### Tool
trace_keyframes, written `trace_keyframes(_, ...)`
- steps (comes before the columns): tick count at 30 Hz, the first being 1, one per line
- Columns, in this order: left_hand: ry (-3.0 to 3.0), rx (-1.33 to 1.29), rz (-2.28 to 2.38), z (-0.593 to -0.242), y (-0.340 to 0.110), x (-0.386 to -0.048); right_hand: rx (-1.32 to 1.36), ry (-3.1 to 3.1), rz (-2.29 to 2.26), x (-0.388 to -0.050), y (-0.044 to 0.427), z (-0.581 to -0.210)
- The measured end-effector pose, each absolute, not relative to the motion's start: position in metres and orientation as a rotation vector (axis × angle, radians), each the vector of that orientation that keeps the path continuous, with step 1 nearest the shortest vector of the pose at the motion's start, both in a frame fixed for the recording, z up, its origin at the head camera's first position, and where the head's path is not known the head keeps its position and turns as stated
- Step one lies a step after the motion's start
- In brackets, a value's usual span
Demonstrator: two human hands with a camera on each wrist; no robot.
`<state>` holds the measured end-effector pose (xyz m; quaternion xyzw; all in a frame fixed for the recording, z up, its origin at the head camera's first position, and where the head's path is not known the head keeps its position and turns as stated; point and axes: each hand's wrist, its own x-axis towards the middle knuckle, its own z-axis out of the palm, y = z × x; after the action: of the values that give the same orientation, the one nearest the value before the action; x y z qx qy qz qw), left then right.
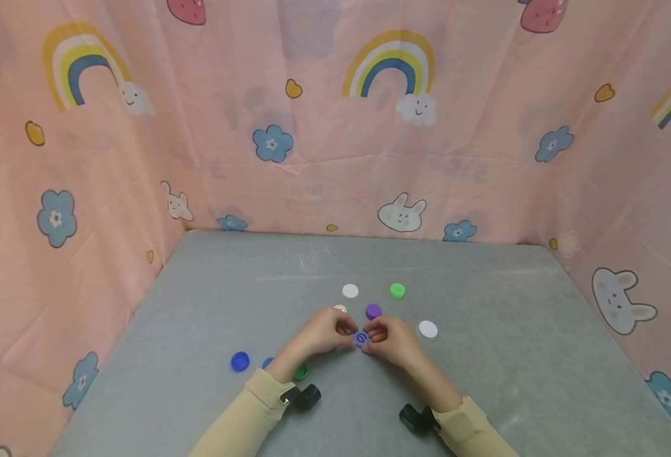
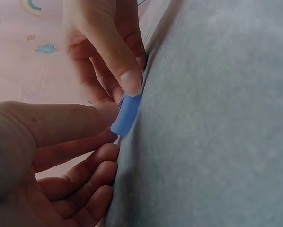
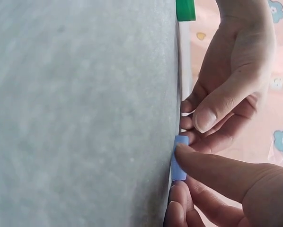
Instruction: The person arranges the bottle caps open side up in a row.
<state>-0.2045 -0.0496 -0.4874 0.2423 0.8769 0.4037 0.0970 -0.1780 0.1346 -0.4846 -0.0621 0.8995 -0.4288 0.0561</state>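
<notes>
A flat round blue cap with a dark ring mark on its face lies on the grey table between both hands. The left hand has its thumb and finger at the cap's left side; the right hand grips its right side. In the left wrist view, the cap stands edge-on, the right thumb on its rim and the left thumb tip against it. The right wrist view has the right thumb on the rim of the cap, with left fingertips at its far end. Finger parts behind the cap are hidden.
Beyond the hands lie a purple cap, a white disc, a green cap and a partly covered pale cap. Another white disc is at the right. Near the left forearm are a blue cap and a green one.
</notes>
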Motion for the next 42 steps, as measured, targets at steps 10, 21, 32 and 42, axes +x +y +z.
trace_keyframes(10, 2.571, 0.7, 1.206, -0.486, -0.048, -0.204, -0.184, 2.766, -1.253, -0.178, 0.132, -0.485)
trace_keyframes(21, 2.562, 0.705, 1.246, -0.487, -0.049, -0.203, -0.216, 2.746, -1.282, -0.175, 0.132, -0.481)
trace_keyframes(32, 2.514, 0.725, 1.368, -0.481, -0.057, -0.196, -0.315, 2.664, -1.397, -0.167, 0.13, -0.469)
trace_keyframes(42, 2.481, 0.712, 1.432, -0.476, -0.066, -0.186, -0.432, 2.628, -1.433, -0.162, 0.127, -0.46)
